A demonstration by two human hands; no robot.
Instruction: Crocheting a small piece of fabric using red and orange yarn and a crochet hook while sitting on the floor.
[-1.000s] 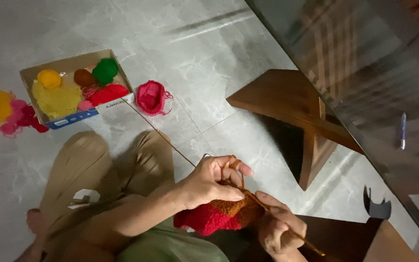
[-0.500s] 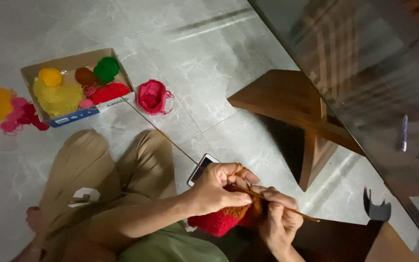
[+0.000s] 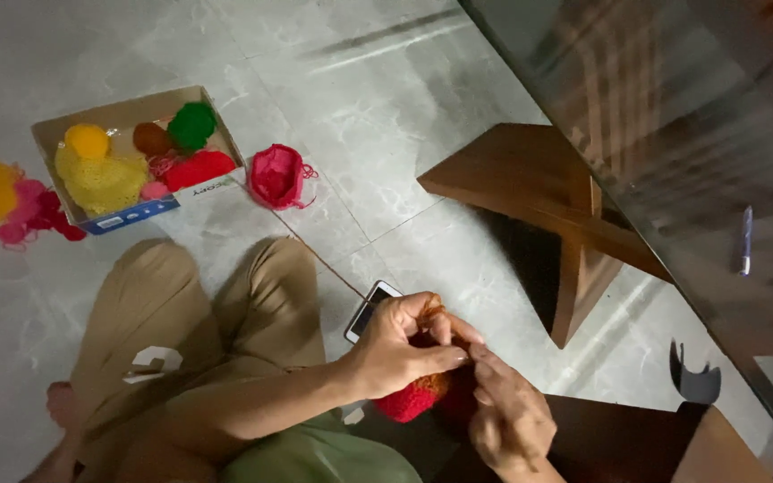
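Red crocheted piece (image 3: 407, 400): we are holding it low in the view, at about six o'clock, between our two hands and above our crossed legs. An orange-brown patch is showing at its upper edge, under the fingers.

Left hand (image 3: 402, 347): we are closing its grip over the top of the piece, thumb and forefinger pinched together at the edge.

Right hand (image 3: 510, 414): we are bringing its fingertips up to meet the left thumb; whether its grip is holding a hook or strand we cannot tell.

Handling, as we are judging it: light, soft, limp and stretchy, not fragile, though loose loops may snag or unravel. It is best taken at the worked edge with a gentle pinch.

Phone (image 3: 370, 309): lying on the floor just beside the left hand, at about eleven o'clock from it.

Cardboard box (image 3: 49, 131): sitting well away at ten o'clock, holding yellow, orange, brown, green and red yarn items. A pink crocheted pouch (image 3: 276, 175) is lying just right of it.

Surface: pale grey marbled floor tiles (image 3: 333, 80). A wooden crossed leg (image 3: 530, 192) is standing at three o'clock under a glass worktop (image 3: 673, 107), on which a pen (image 3: 745, 240) is lying.
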